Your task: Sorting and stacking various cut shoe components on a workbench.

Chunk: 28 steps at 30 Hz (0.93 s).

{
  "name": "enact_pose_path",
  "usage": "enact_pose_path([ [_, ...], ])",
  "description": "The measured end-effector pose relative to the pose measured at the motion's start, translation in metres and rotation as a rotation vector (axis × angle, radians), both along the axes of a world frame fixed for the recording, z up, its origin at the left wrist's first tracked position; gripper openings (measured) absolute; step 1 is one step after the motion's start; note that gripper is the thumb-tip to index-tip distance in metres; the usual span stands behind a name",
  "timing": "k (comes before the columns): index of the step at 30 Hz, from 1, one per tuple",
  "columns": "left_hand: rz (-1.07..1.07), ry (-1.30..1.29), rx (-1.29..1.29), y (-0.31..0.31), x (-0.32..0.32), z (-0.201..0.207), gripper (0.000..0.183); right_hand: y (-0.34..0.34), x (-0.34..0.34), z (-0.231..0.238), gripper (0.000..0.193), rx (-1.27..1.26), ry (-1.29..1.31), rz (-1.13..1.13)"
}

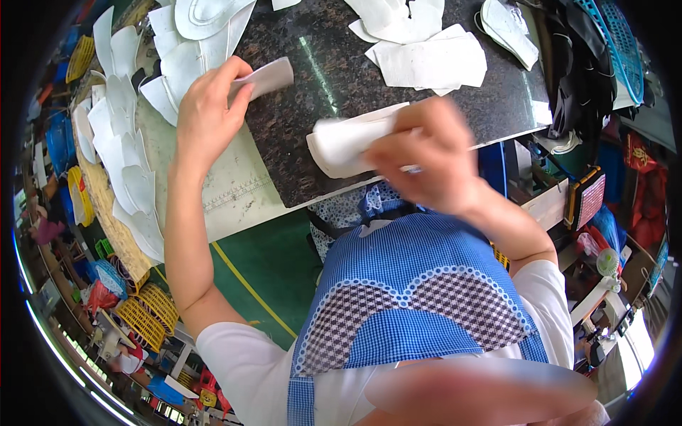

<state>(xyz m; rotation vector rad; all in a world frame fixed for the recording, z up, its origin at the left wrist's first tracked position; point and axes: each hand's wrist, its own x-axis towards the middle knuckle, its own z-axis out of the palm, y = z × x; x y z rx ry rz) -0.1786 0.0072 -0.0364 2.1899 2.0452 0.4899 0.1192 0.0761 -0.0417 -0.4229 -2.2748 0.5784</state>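
Pinched between the thumb and fingers of my left hand (207, 117) is a thin, pale curved sheet piece (273, 77), raised over the left part of a dark speckled slab (284, 153). Near the slab's front edge lies a small pile of white sheet pieces (339, 148), the top one bent or rolled over. My right hand (435, 160) is at the right end of this pile, its fingers curled and smeared by motion. Whether it grips anything is not clear.
More white cut pieces (435, 62) lie stacked at the slab's far side. Overlapping white pieces (124, 142) line the table's left edge. Black sheet material (586, 78) and a blue plastic basket (626, 46) are at the far right. Yellow baskets (145, 312) stand at lower left.
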Motion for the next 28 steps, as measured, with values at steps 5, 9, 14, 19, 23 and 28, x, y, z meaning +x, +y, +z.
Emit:
enact_pose_path([
  [5, 0.225, -0.665, 0.027, -0.030, 0.031, 0.030, 0.015, -0.013, -0.002, -0.032, 0.028, -0.024, -0.133, 0.056],
  [9, 0.085, -0.841, -0.225, -0.058, 0.062, 0.036, 0.016, -0.006, 0.005, -0.029, 0.036, -0.115, -0.138, 0.102],
  [14, 0.059, -0.924, -0.424, -0.072, 0.091, 0.022, 0.019, -0.003, 0.009, -0.022, 0.035, -0.233, -0.080, 0.142],
  [19, -0.027, -0.938, -0.426, -0.082, 0.109, 0.021, 0.025, -0.002, 0.033, 0.013, 0.016, -1.071, -0.260, 0.333],
  [23, -0.039, -1.015, -0.623, -0.082, 0.096, 0.014, 0.017, -0.008, 0.058, 0.005, 0.026, -1.346, -0.267, 0.313],
  [28, 0.444, -1.355, -0.547, -0.064, 0.096, -0.005, 0.024, 0.001, 0.048, 0.004, 0.029, -1.341, -0.305, 0.038],
])
